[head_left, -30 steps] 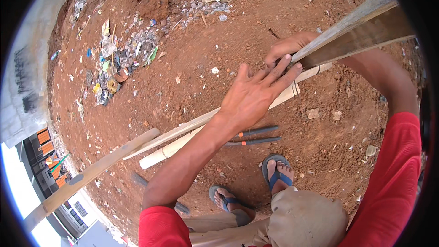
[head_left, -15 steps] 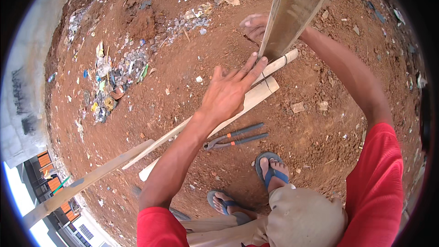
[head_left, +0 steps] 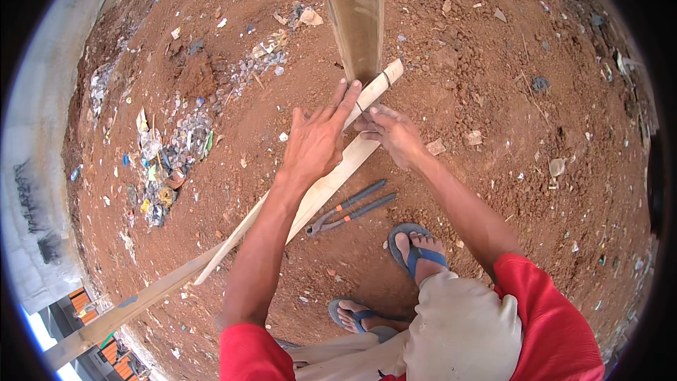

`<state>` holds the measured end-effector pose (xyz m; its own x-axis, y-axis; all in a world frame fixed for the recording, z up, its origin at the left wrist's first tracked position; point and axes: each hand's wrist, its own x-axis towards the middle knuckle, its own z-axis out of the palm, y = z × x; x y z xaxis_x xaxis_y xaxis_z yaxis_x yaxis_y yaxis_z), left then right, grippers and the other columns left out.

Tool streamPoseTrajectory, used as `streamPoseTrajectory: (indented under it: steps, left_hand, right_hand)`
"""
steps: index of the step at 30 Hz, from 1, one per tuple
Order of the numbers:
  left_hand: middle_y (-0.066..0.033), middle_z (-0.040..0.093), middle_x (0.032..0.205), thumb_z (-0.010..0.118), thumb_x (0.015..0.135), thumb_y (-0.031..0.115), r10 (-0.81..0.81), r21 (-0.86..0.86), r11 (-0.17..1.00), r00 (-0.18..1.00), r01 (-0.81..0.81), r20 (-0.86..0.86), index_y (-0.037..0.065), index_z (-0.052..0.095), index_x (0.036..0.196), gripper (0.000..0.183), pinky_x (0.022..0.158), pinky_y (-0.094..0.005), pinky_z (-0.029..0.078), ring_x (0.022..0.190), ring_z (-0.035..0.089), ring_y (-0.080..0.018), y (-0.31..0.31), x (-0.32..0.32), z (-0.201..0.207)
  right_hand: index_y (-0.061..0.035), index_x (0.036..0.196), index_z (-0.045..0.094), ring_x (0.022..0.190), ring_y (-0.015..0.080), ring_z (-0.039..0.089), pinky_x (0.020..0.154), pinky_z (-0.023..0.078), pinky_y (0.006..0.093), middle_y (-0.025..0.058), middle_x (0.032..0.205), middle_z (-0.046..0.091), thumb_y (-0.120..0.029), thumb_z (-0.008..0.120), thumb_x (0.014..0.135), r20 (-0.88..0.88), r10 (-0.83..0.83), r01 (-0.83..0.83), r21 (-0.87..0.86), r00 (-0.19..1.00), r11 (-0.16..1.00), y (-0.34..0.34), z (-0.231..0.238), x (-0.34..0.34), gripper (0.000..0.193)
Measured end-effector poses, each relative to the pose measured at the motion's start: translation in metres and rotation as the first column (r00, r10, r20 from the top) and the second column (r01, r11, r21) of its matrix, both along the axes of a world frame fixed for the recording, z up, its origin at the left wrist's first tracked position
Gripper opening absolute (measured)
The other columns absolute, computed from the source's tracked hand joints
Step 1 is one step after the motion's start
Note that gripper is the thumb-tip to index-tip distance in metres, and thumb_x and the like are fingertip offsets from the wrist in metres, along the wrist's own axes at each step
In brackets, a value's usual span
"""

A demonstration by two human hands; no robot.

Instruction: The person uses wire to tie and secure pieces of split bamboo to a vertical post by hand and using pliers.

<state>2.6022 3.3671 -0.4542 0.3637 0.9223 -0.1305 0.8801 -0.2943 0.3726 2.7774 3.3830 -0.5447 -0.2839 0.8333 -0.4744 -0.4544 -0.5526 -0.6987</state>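
A narrow wooden slat point(head_left: 375, 90) lies slanted across the foot of an upright wooden post point(head_left: 360, 35). My left hand point(head_left: 315, 142) holds the slat there, its index and middle fingers stretched along it toward the post. A wider pale slat point(head_left: 331, 182) runs below, its upper end by my right hand point(head_left: 397, 135). Dark wire point(head_left: 360, 108) crosses the narrow slat and leads to my right fingertips, which are closed around it; the wire's end is hidden. Another dark wire band point(head_left: 386, 79) rings the slat's tip. Long-handled pincers point(head_left: 352, 206) with orange bands lie on the soil below.
A long timber point(head_left: 134, 300) stretches to the lower left, near the slats' far ends. Gravel and litter point(head_left: 169, 162) are scattered on the red soil at left. A grey wall point(head_left: 42, 169) borders the left side. My sandalled feet point(head_left: 416, 250) stand close to the pincers.
My right hand has come from behind the post to its near side and now grips the wire by the slats. My left hand stays on the narrow slat. The view has turned.
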Motion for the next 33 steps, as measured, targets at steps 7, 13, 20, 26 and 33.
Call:
streamPoseTrajectory:
  steps: [7,13,20,26,33]
  left_hand:
    - [-0.0072,0.030,0.160,0.060,0.073,-0.006,-0.029,0.089,0.995,0.999,0.033,-0.039,0.028,0.016,0.158,0.101,0.099,-0.0592,0.032,0.128,0.052,-0.0262,-0.002,0.002,0.003]
    - [-0.0061,0.029,0.160,0.063,0.075,-0.004,-0.019,0.078,0.997,0.999,0.022,-0.041,0.030,0.014,0.158,0.102,0.105,-0.0680,0.031,0.131,0.049,-0.0289,-0.002,0.000,0.001]
    - [-0.0086,0.031,0.160,0.058,0.074,-0.003,-0.045,0.172,0.983,0.991,0.067,-0.123,0.025,0.022,0.157,0.094,0.092,-0.0480,0.037,0.124,0.053,-0.0263,-0.003,0.000,0.004]
    - [-0.0085,0.031,0.160,0.058,0.075,-0.004,-0.043,0.155,0.986,0.990,0.064,-0.135,0.025,0.021,0.157,0.094,0.092,-0.0488,0.037,0.125,0.053,-0.0256,-0.002,0.001,0.005]
    - [-0.0048,0.029,0.160,0.064,0.076,-0.005,-0.008,0.073,0.997,0.999,0.011,-0.032,0.030,0.017,0.157,0.101,0.107,-0.0700,0.028,0.131,0.048,-0.0291,-0.003,0.000,0.003]
  right_hand:
    - [0.0009,0.121,0.061,0.076,0.0103,0.059,0.069,0.049,0.0259,0.0058,0.101,0.068,-0.012,0.052,0.101,-0.098,0.083,-0.076,0.077,0.992,0.994,0.005,-0.015,-0.004,0.026]
    - [-0.0022,0.110,0.069,0.062,0.0068,0.052,0.059,0.043,0.0234,-0.0003,0.079,0.066,-0.015,0.056,0.098,0.375,0.136,-0.242,0.251,0.917,0.937,0.006,-0.005,0.002,0.022]
    - [-0.0041,0.110,0.070,0.070,0.0136,0.063,0.064,0.049,0.0303,0.0072,0.080,0.071,-0.017,0.056,0.096,0.621,0.064,-0.293,0.274,0.781,0.916,-0.002,0.015,-0.002,0.023]
    - [0.0020,0.115,0.063,0.072,0.0162,0.066,0.068,0.051,0.0328,0.0111,0.083,0.072,-0.011,0.061,0.093,0.657,0.037,-0.234,0.215,0.753,0.948,-0.005,0.023,-0.006,0.025]
    - [-0.0010,0.137,0.031,0.063,0.0146,0.064,0.059,0.050,0.0266,0.0138,0.082,0.069,0.001,0.066,0.087,0.363,-0.372,0.226,0.387,0.854,0.894,-0.020,0.023,-0.019,0.061]
